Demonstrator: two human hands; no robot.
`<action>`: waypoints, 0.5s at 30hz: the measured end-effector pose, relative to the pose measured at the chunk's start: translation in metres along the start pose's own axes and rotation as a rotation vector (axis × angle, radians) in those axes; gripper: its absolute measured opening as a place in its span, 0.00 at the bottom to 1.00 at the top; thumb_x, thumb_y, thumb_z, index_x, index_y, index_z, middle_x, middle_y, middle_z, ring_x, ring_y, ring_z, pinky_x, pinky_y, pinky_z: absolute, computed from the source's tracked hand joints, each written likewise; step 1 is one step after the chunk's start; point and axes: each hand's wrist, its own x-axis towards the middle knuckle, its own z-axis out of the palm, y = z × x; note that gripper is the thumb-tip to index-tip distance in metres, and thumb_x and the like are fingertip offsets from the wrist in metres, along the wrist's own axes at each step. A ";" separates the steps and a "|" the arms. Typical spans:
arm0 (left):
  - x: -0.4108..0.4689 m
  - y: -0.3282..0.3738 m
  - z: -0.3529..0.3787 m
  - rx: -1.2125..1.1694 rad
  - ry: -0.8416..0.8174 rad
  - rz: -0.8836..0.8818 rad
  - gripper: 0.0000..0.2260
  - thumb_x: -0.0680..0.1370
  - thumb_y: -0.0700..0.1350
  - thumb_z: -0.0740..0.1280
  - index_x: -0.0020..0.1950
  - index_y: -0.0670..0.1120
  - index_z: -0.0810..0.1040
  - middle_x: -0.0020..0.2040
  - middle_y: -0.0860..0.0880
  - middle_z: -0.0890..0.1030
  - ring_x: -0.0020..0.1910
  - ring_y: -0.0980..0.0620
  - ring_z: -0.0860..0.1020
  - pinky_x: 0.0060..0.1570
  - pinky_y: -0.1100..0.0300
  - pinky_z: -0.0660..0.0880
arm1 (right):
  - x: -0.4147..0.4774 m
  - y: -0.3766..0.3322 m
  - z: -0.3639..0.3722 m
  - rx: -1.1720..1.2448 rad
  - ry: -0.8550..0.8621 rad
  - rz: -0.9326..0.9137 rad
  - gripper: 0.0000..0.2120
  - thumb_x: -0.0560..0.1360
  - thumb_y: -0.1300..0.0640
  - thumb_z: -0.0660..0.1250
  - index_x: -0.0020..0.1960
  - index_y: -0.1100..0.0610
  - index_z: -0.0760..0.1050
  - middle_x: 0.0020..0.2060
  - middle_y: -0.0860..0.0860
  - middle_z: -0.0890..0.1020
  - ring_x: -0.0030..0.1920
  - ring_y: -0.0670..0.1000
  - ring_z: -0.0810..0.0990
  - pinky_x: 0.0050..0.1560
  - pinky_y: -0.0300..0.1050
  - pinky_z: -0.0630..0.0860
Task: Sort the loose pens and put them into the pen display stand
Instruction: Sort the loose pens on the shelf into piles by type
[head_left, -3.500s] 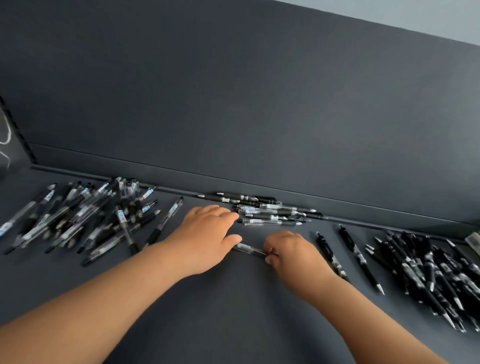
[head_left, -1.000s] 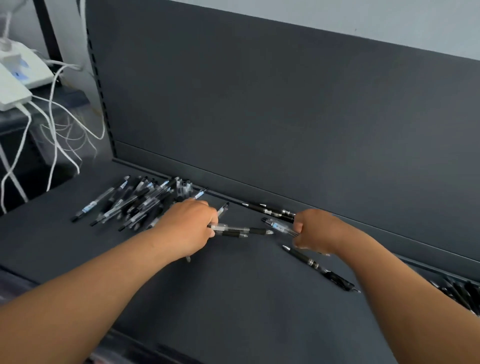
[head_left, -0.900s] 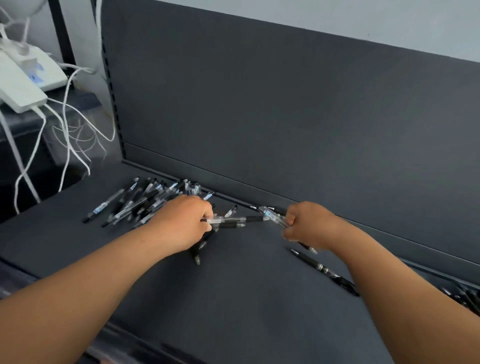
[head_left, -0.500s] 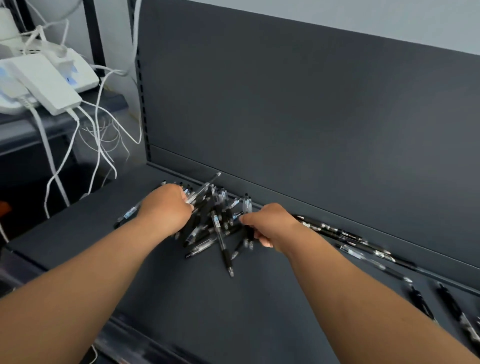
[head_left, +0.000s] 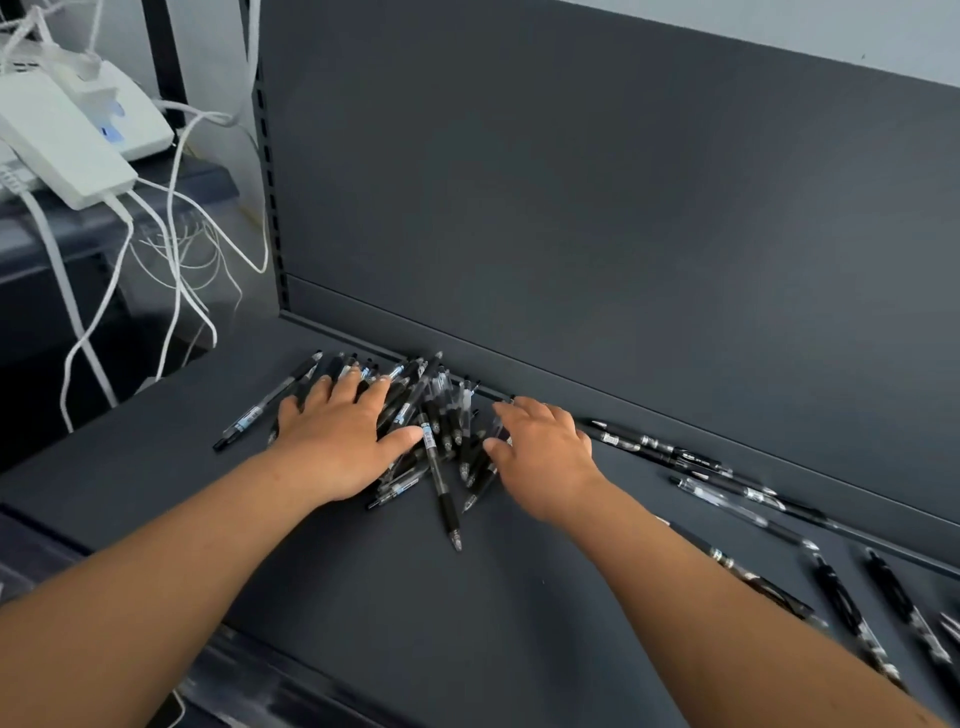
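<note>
A heap of black and clear pens lies on the dark grey shelf close to its back panel. My left hand rests flat on the left part of the heap, fingers spread. My right hand sits at the heap's right edge with fingers straight, touching the pens. One pen sticks out of the heap toward me. More loose pens trail along the back edge to the right, and several others lie at the far right. No pen display stand is in view.
The upright dark back panel closes off the shelf behind the pens. Past the shelf's left end stand white devices with hanging white cables. The shelf's front edge runs near my forearms.
The view has swung left. Both hands carried pens from the middle to the left heap, released them there, and now lie open on and beside it.
</note>
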 end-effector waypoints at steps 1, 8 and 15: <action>-0.001 0.000 -0.001 0.006 0.005 0.001 0.35 0.75 0.70 0.46 0.78 0.55 0.42 0.79 0.50 0.42 0.77 0.45 0.42 0.73 0.42 0.45 | -0.002 0.003 0.000 -0.016 -0.009 -0.002 0.24 0.81 0.47 0.53 0.76 0.49 0.56 0.76 0.48 0.57 0.75 0.54 0.51 0.72 0.56 0.53; -0.011 0.014 -0.003 0.067 0.069 0.030 0.37 0.74 0.71 0.47 0.78 0.54 0.42 0.79 0.48 0.43 0.77 0.46 0.42 0.74 0.43 0.44 | -0.022 0.021 -0.007 -0.040 0.016 -0.024 0.25 0.81 0.45 0.53 0.76 0.48 0.54 0.77 0.49 0.54 0.76 0.54 0.48 0.73 0.55 0.49; -0.024 0.067 -0.004 0.105 0.186 0.200 0.37 0.75 0.70 0.48 0.78 0.54 0.41 0.79 0.49 0.42 0.77 0.47 0.41 0.74 0.45 0.43 | -0.052 0.061 -0.018 -0.058 0.065 0.004 0.28 0.80 0.43 0.55 0.77 0.48 0.52 0.77 0.49 0.52 0.77 0.53 0.47 0.74 0.54 0.47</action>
